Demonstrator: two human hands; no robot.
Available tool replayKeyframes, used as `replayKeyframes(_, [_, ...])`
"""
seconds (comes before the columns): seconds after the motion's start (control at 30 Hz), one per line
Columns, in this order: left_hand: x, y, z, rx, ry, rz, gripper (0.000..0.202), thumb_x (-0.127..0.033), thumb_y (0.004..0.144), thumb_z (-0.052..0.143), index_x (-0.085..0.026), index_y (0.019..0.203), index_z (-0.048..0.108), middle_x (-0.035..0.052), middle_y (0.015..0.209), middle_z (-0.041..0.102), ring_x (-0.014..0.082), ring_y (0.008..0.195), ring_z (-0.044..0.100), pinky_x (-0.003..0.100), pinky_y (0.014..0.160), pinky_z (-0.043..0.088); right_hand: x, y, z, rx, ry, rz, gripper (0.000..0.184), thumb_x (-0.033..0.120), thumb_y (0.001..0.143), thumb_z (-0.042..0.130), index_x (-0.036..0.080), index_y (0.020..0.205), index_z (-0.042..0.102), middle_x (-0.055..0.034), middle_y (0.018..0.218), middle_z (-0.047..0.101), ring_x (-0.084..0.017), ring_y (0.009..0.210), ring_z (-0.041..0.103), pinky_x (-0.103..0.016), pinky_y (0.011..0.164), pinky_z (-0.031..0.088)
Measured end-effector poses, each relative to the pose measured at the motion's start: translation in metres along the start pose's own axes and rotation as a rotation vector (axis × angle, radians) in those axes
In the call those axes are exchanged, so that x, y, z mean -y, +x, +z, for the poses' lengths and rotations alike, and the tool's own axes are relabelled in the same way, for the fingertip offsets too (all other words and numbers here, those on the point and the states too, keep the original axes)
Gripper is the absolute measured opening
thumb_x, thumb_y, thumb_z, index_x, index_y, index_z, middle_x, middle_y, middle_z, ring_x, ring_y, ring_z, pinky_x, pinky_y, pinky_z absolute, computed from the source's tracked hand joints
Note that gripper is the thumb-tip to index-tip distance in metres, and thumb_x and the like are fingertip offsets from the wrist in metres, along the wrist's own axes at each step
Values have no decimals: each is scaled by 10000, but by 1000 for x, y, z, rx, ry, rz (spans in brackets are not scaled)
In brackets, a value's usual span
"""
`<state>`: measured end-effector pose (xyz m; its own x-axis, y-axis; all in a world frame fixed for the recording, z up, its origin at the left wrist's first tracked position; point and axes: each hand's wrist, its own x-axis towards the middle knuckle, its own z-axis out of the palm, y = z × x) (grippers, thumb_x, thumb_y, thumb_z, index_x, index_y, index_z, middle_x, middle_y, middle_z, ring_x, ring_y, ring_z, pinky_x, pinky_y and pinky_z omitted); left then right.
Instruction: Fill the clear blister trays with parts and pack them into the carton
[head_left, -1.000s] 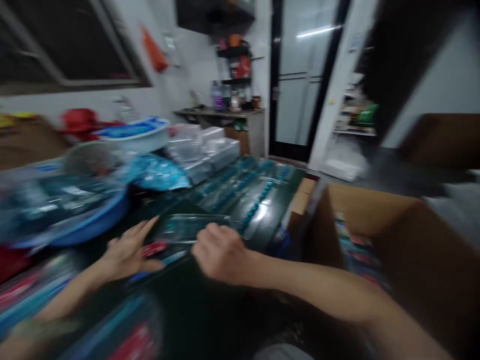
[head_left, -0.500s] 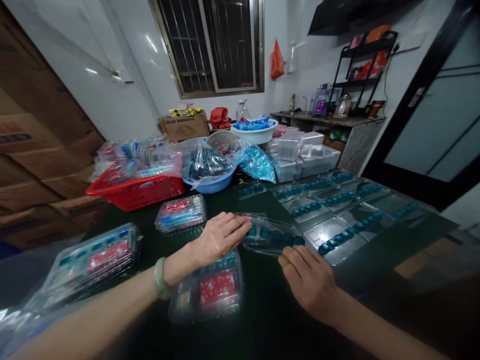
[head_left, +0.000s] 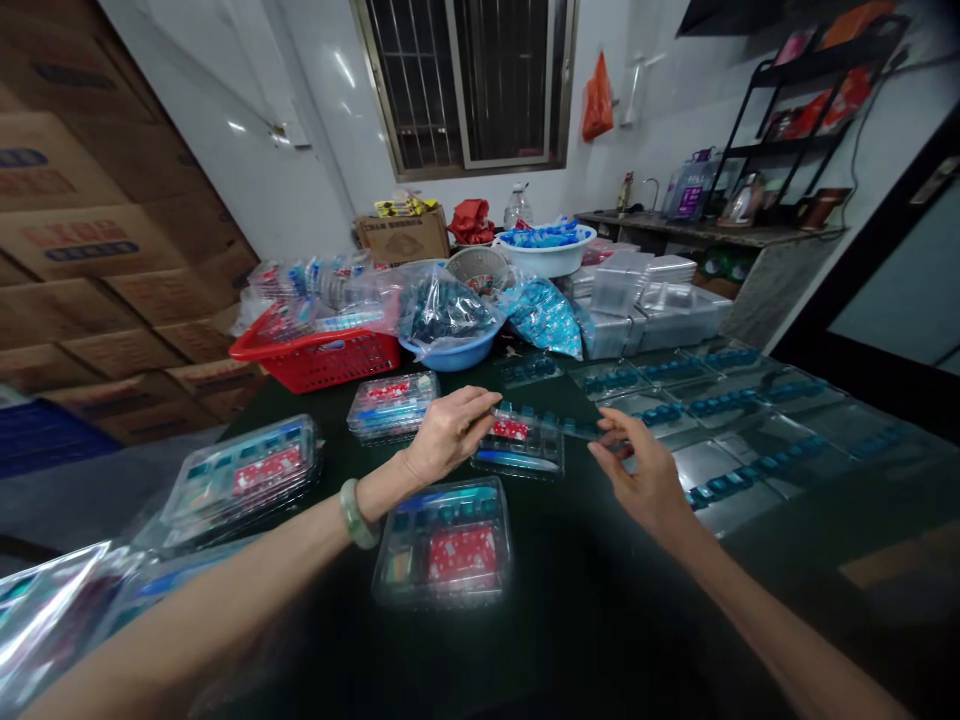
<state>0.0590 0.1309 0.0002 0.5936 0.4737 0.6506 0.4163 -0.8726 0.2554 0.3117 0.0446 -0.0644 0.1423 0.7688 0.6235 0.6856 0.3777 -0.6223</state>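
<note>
My left hand (head_left: 447,434) and my right hand (head_left: 640,470) each pinch one end of a clear plastic tray lid (head_left: 551,423) with a row of teal pieces, held just above a filled clear tray (head_left: 519,452) that has a red card inside. A closed clear box (head_left: 448,539) with a red card lies nearer me on the dark table (head_left: 570,610). A green bangle (head_left: 352,513) is on my left wrist.
Stacks of filled boxes (head_left: 244,475) lie at left and another stack of boxes (head_left: 391,404) behind. Open trays with teal pieces (head_left: 712,420) cover the right. A red basket (head_left: 319,355), blue basin (head_left: 450,345), white bowl (head_left: 546,252) and cardboard cartons (head_left: 82,240) stand behind.
The view swung left from a cardboard box and steadied. Both hands lifted the teal-filled clear lid and brought it over a tray with a red card.
</note>
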Motion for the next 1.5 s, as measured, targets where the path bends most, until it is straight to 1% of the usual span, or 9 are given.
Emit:
replayKeyframes(0.13, [9, 5, 2, 112, -146, -356, 198, -278, 813, 552, -144, 928, 642, 55, 843, 636, 153, 717, 571, 276, 661, 467, -9, 16, 16, 75, 224, 175, 283, 378, 817, 539, 183, 1014, 593, -46, 833, 608, -152, 687, 569, -279, 607, 472])
replayKeyframes(0.33, [36, 13, 17, 324, -235, -649, 176, -304, 767, 582, -134, 745, 622, -34, 485, 508, 99, 431, 486, 197, 405, 403, -28, 27, 41, 162, 394, 381, 371, 434, 749, 584, 156, 995, 579, -14, 712, 591, -127, 554, 549, -250, 488, 455])
replayKeyframes(0.67, [52, 18, 34, 463, -322, -864, 253, -333, 728, 612, -138, 579, 548, -30, 432, 455, 91, 385, 440, 194, 378, 342, -55, 36, 71, 247, 404, 563, 354, 395, 721, 542, 149, 975, 524, 50, 569, 510, -94, 421, 480, -184, 321, 351])
replayKeyframes(0.97, [40, 39, 18, 337, -387, -590, 173, -306, 737, 608, -139, 753, 652, -9, 643, 563, 121, 603, 498, 233, 564, 394, -21, 43, 23, 459, 393, 348, 210, 350, 695, 636, 163, 788, 656, 9, 662, 613, -108, 585, 535, -216, 513, 402])
replayKeyframes(1.13, [27, 48, 14, 117, -332, -488, 276, -268, 706, 653, -169, 964, 644, 49, 937, 597, 183, 852, 540, 298, 768, 421, 10, 49, 11, 308, 239, 159, 145, 301, 749, 594, 170, 701, 629, 20, 605, 576, -109, 559, 498, -231, 535, 376])
replayKeyframes(1.23, [15, 44, 15, -160, -351, -587, 596, -336, 692, 689, -154, 1219, 477, 116, 1172, 492, 237, 1072, 468, 341, 873, 386, 24, 45, 17, 115, 182, 76, 127, 276, 781, 565, 174, 722, 611, 9, 644, 569, -115, 570, 491, -238, 542, 375])
replayKeyframes(1.3, [4, 40, 17, -307, -555, -745, 723, -406, 674, 708, -141, 1272, 401, 129, 1158, 497, 240, 1058, 489, 328, 826, 412, 33, 42, 23, 17, 127, -10, 120, 249, 798, 546, 176, 723, 603, 0, 673, 561, -117, 585, 489, -245, 564, 379])
replayKeyframes(1.37, [-9, 35, 20, -343, -848, -862, 785, -438, 654, 725, -168, 1294, 358, 98, 1063, 544, 213, 959, 546, 286, 714, 440, 43, 39, 31, -38, 80, -87, 130, 227, 812, 527, 177, 715, 598, -10, 691, 554, -123, 607, 494, -250, 584, 381])
replayKeyframes(1.5, [-26, 30, 24, -303, -1164, -861, 819, -379, 660, 741, -303, 1319, 262, 8, 909, 569, 146, 762, 576, 241, 581, 436, 63, 39, 45, -55, 63, -150, 142, 210, 825, 511, 182, 713, 592, -22, 708, 563, -136, 648, 515, -255, 606, 392])
